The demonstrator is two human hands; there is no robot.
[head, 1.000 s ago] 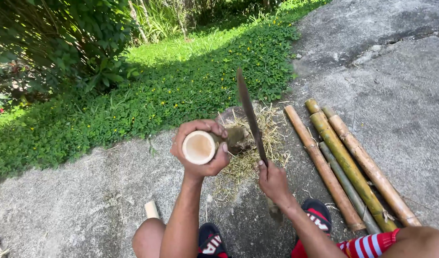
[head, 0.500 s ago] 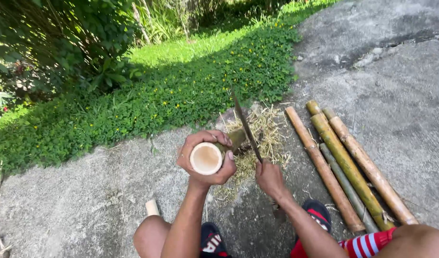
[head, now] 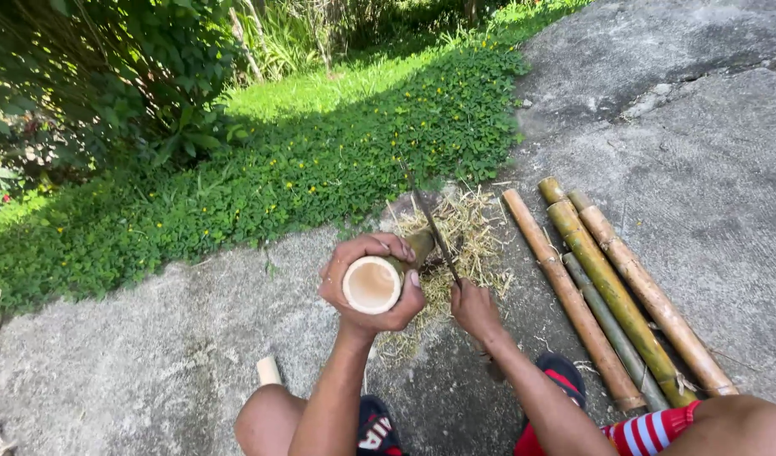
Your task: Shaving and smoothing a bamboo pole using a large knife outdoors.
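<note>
Your left hand (head: 367, 283) is gripping a cut bamboo section (head: 379, 279), holding it tilted over the shavings (head: 464, 232) on the concrete ground (head: 700, 143). Your right hand (head: 475, 308) is clenching a long knife (head: 430, 224), blade against the bamboo.

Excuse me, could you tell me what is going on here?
A person sits on grey concrete ground, the left hand gripping a short hollow bamboo tube with its open end toward the camera. The right hand holds a long dark knife against the tube's far part. Pale shavings lie beneath; long bamboo poles rest to the right.
</note>
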